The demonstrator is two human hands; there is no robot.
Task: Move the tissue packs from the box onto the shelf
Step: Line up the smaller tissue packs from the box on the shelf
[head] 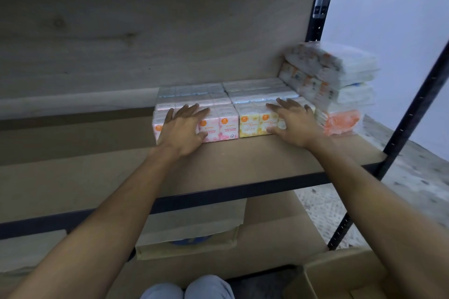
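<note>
Two rows of tissue packs lie on the wooden shelf (255,153). A pink pack (226,126) sits at the front left and a yellow pack (252,123) at the front right. My left hand (182,128) rests over the pink pack, fingers spread on its top and thumb against its front. Flat on the yellow pack lies my right hand (294,121), its thumb at the front face. Further packs (340,85) are stacked at the shelf's right end. The cardboard box (352,274) stands open at the bottom right, its inside hidden.
A black metal upright (318,14) and a slanted post (398,128) frame the shelf's right side. On the lower shelf lies another carton (189,233). My knees (187,289) show at the bottom edge. Speckled floor lies to the right.
</note>
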